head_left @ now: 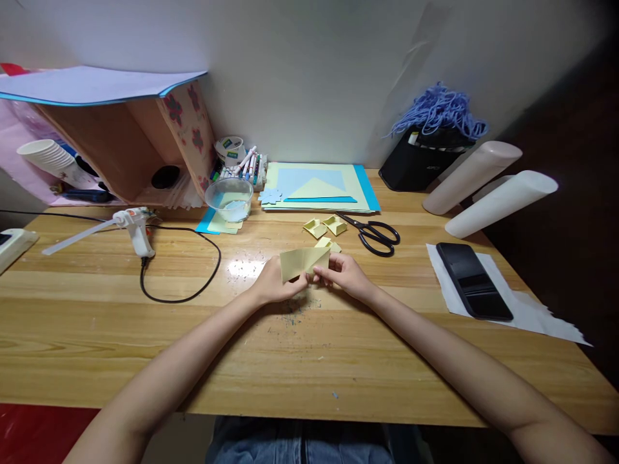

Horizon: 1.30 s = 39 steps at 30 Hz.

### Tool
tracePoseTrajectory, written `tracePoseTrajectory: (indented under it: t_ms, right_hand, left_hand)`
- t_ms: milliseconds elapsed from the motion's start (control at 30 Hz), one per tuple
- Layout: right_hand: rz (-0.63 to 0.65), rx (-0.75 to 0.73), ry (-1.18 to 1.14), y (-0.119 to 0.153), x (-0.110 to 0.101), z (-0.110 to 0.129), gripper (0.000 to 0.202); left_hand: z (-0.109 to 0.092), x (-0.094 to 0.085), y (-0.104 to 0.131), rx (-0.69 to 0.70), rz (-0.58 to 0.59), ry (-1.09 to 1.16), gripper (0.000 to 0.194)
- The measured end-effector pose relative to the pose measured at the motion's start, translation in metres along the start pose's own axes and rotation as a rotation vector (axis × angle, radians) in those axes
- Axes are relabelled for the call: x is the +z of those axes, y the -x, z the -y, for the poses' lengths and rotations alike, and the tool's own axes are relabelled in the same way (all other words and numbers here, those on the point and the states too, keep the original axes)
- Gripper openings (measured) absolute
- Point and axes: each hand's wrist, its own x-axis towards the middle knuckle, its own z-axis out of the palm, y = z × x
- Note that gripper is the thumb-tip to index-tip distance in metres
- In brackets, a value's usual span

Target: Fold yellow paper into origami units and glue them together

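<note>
Your grip is narrow on both sides: left hand [276, 283] and right hand [349, 277] hold one creased pale-yellow paper [300, 262] between them, over the wooden counter [232, 367]. Small dark specks [293, 318] litter the wood beneath. Just beyond your fingers sit three small folded paper pieces [335, 224], the nearest partly hidden by the sheet, with black-handled scissors [377, 227] beside them on the right. Farther back lies a paper stack [316, 176], a clear plastic bowl [211, 198] to its left. Leftward, a hot glue gun [138, 235] trails a looping black cord [180, 301]; rightward, a smartphone [474, 280] rests on torn white paper [532, 314].
</note>
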Motion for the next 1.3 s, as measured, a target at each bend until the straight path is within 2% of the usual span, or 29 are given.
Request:
tracePoseTrajectory:
  t_ms: [100,333,500,667,800,867,1033,1167,1300]
  right_hand:
    - [-0.020,-0.015,0.006,0.000,0.000,-0.001,0.027]
    - [-0.064,-0.020,-0.007,0.001,-0.001,0.000,0.028]
    - [-0.154,-0.026,-0.010,0.002,-0.002,0.001,0.029]
    - [-0.312,-0.061,-0.058,0.000,-0.005,-0.002,0.028]
    - [-0.412,-0.094,-0.106,-0.001,-0.007,-0.004,0.025]
    - [-0.406,-0.123,-0.091,0.000,-0.007,-0.004,0.024]
    - [-0.285,-0.143,-0.032,0.004,-0.003,-0.003,0.028]
    - [-0.255,-0.133,-0.051,0.004,-0.003,-0.003,0.028]
    - [-0.245,-0.117,-0.080,0.003,-0.002,0.000,0.027]
  left_hand:
    - [0.000,0.001,-0.001,0.096,-0.020,-0.183,0.013]
    - [0.005,0.002,-0.005,0.077,-0.110,-0.292,0.016]
    - [0.008,0.001,-0.007,-0.031,-0.124,-0.195,0.024]
    - [0.007,-0.002,-0.010,-0.099,-0.198,-0.041,0.019]
    - [0.006,-0.004,-0.010,-0.134,-0.172,0.066,0.018]
    - [0.004,-0.006,-0.010,-0.112,-0.155,0.086,0.020]
    - [0.004,-0.009,-0.008,-0.022,-0.080,0.127,0.036]
    - [0.004,-0.007,-0.007,-0.031,0.011,0.092,0.035]
    - [0.001,-0.005,-0.006,-0.018,0.054,0.037,0.034]
